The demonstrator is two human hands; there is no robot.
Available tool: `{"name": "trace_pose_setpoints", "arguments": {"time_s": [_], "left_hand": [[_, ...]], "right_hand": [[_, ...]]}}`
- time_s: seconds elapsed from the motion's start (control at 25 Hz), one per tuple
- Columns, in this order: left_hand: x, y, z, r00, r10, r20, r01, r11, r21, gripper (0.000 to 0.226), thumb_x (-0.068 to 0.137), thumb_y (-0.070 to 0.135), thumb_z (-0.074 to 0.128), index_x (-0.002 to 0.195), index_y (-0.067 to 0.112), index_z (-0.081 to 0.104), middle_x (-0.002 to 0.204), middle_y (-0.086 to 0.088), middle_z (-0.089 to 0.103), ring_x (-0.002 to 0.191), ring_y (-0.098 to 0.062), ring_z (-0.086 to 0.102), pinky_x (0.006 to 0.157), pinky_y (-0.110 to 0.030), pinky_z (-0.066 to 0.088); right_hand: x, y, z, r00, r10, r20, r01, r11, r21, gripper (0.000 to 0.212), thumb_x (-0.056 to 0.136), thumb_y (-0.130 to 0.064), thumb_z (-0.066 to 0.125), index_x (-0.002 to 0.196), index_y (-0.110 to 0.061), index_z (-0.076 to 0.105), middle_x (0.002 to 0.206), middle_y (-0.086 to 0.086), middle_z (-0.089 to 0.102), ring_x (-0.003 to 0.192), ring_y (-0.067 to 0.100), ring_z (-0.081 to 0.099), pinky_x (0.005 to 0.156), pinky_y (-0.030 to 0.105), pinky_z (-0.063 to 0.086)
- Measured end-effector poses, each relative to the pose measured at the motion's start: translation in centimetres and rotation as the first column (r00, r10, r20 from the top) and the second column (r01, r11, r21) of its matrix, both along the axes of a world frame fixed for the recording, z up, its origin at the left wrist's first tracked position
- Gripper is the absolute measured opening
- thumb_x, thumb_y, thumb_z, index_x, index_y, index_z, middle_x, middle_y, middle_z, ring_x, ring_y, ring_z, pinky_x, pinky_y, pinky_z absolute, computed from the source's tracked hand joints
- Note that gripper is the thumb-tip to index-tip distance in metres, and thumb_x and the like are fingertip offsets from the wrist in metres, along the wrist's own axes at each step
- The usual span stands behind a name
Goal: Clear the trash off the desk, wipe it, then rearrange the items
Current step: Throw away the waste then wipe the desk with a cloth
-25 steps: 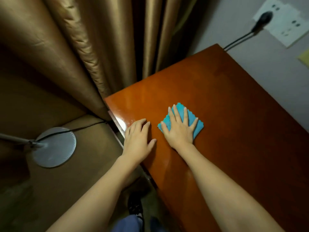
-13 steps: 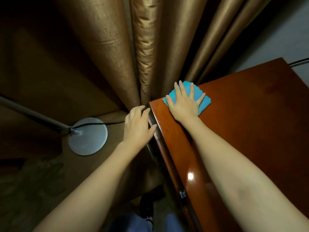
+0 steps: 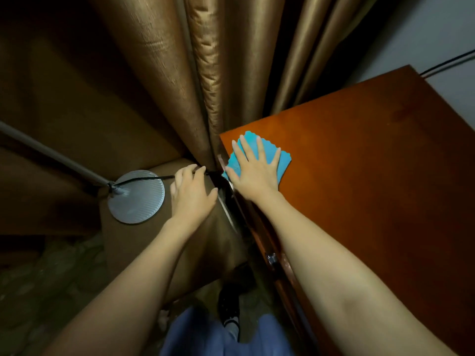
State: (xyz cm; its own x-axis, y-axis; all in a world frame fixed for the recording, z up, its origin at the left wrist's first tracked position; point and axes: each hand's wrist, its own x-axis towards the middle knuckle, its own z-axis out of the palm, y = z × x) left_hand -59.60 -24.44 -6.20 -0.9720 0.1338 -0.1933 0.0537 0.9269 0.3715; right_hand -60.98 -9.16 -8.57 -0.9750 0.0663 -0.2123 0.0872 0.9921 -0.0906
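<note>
Cloth (image 3: pixel 259 156), blue and folded, lies flat under the right hand (image 3: pixel 253 170) at the near-left corner of the bench (image 3: pixel 372 176), its left edge just at the bench's side rim and its fringed far edge showing beyond the fingertips. That hand is spread wide, palm down, fingers straight and fanned over the cloth, pressing it to the wood; it does not pinch or bunch it. The left hand (image 3: pixel 191 191) is off the bench, just left of the right one and a little nearer the body, fingers loosely extended and holding nothing; whether it touches the bench's side edge I cannot tell. A black cord (image 3: pixel 154 179) runs from under its fingers to a round lamp base (image 3: pixel 136 196) further left on the floor, and curtains (image 3: pixel 205 73) hang beyond both hands. The wiping step looks to be under way, with the cloth at the corner. The relation that matters: nearly all the unwiped-looking surface stretches to the right of and beyond the right hand, with the bench's long run heading away to the far right, so the next stroke likely sweeps rightward. The right hand is on the cloth already; the left is well placed only to steady the body.
</note>
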Motion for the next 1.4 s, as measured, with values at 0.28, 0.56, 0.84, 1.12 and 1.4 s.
{"name": "trace_pose_setpoints", "arguments": {"time_s": [0.28, 0.56, 0.84, 1.12, 1.4], "left_hand": [[8.8, 4.2, 1.6, 0.989, -0.143, -0.044, 0.146, 0.987, 0.061, 0.056, 0.089, 0.030, 0.057, 0.139, 0.014, 0.040, 0.145, -0.006, 0.036, 0.138, -0.022, 0.022, 0.111, -0.042, 0.021], [23.3, 11.0, 2.7, 0.934, -0.356, -0.024, 0.356, 0.935, -0.002, 0.060, 0.088, 0.035, 0.059, 0.141, 0.014, 0.038, 0.145, -0.006, 0.036, 0.137, -0.023, 0.024, 0.109, -0.042, 0.025], [39.4, 18.2, 3.8, 0.825, -0.565, -0.014, 0.565, 0.825, 0.005, 0.061, 0.091, 0.038, 0.055, 0.143, 0.016, 0.033, 0.148, -0.005, 0.031, 0.139, -0.024, 0.020, 0.110, -0.041, 0.024], [52.5, 23.6, 4.0, 0.647, -0.762, 0.008, 0.762, 0.647, -0.007, 0.062, 0.091, 0.038, 0.055, 0.144, 0.014, 0.033, 0.148, -0.007, 0.030, 0.139, -0.023, 0.020, 0.111, -0.041, 0.023], [62.9, 28.6, 3.9, 0.454, -0.891, 0.022, 0.891, 0.453, -0.014, 0.060, 0.092, 0.033, 0.054, 0.144, 0.015, 0.032, 0.149, -0.007, 0.029, 0.140, -0.023, 0.019, 0.113, -0.042, 0.021]], "right_hand": [[15.2, 4.4, 0.6, 0.984, -0.176, 0.003, 0.176, 0.983, -0.059, 0.065, 0.095, -0.059, 0.020, 0.151, -0.032, 0.001, 0.159, -0.011, -0.005, 0.146, 0.023, -0.012, 0.109, 0.062, -0.008], [35.4, 7.3, 0.4, 0.942, -0.336, -0.002, 0.335, 0.939, -0.074, 0.065, 0.094, -0.060, 0.021, 0.151, -0.032, 0.004, 0.159, -0.013, -0.002, 0.146, 0.021, -0.011, 0.108, 0.063, -0.009], [56.3, 10.0, 0.6, 0.818, -0.575, 0.032, 0.575, 0.814, -0.087, 0.077, 0.081, -0.068, 0.000, 0.146, -0.029, -0.016, 0.153, -0.010, -0.020, 0.138, 0.015, -0.026, 0.108, 0.057, -0.018], [73.4, 12.3, 0.0, 0.613, -0.790, 0.023, 0.790, 0.612, -0.044, 0.088, 0.077, -0.075, -0.011, 0.145, -0.018, -0.012, 0.153, -0.003, -0.016, 0.142, 0.016, -0.018, 0.107, 0.047, -0.027], [87.1, 12.7, -0.4, 0.347, -0.938, -0.004, 0.936, 0.346, -0.070, 0.093, 0.075, -0.079, -0.014, 0.146, -0.020, -0.010, 0.155, -0.006, -0.012, 0.143, 0.013, -0.016, 0.109, 0.046, -0.024]]}}
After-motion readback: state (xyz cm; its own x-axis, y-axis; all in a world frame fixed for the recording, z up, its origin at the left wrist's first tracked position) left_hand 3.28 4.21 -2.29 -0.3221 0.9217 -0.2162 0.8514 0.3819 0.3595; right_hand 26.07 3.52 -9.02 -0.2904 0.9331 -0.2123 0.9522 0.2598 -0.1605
